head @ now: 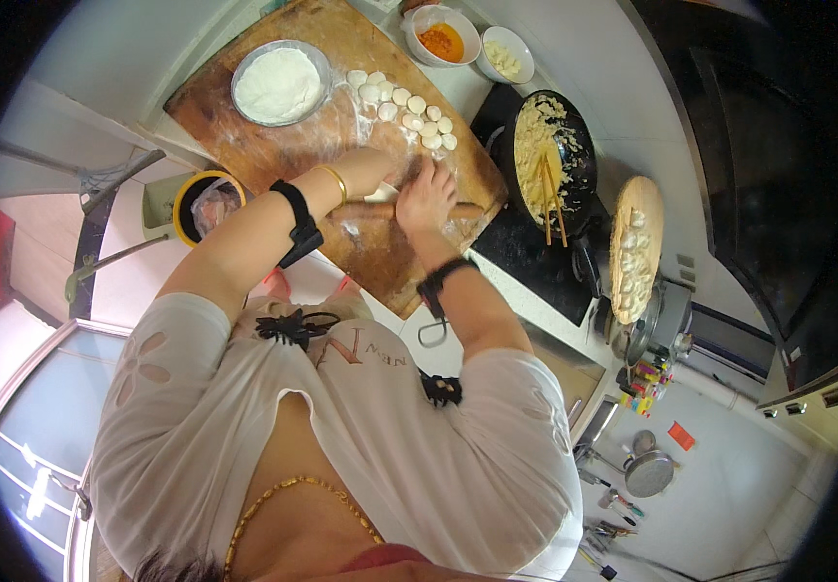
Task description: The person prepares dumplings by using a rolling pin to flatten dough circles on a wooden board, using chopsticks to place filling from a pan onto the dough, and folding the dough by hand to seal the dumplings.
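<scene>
My left hand reaches over a floured wooden board, its fingertips at a small white piece of dough. Close on the other side of that dough is my right hand, palm down with its fingers stretched forward. A brown, rod-like wooden shape runs beside the right palm; whether the hand grips it cannot be told. Beyond both hands lie several small round dough pieces, dusted with flour. A bowl of white flour stands at the board's far left part.
Right of the board, a black wok with cooked egg-like food and chopsticks sits on the stove. Farther right, a wooden board bears shaped dough pieces. Two bowls stand behind. A yellow-rimmed bin is at left.
</scene>
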{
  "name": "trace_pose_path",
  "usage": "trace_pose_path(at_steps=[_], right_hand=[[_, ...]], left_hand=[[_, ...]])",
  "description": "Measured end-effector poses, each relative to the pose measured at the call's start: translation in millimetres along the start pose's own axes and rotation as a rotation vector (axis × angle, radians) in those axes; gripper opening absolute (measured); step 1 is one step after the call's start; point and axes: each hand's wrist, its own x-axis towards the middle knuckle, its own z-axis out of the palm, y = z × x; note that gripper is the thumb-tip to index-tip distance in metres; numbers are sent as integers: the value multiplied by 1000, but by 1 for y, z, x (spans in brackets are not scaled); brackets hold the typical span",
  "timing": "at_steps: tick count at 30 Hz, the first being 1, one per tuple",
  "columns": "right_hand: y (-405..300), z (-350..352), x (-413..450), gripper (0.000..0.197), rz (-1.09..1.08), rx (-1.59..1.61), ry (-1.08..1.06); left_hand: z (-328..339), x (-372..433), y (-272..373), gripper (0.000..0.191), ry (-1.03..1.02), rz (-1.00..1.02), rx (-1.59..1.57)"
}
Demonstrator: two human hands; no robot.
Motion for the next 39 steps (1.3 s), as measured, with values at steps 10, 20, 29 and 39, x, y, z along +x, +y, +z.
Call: trace_pose_path(at_steps=[10, 20, 29, 39], right_hand=[[-9, -6, 44, 65, -33, 88, 114], [10, -7, -34, 71, -26, -26, -93], [-10, 2, 52, 63, 12, 113, 192], [-1, -12, 17, 63, -82, 71, 30]], left_hand=[[-5, 1, 27, 13, 43, -179, 103], [-3, -9, 0, 16, -35, -109, -154], [-3, 12, 24, 19, 37, -177, 142], [-10, 6, 22, 15, -68, -108, 112]])
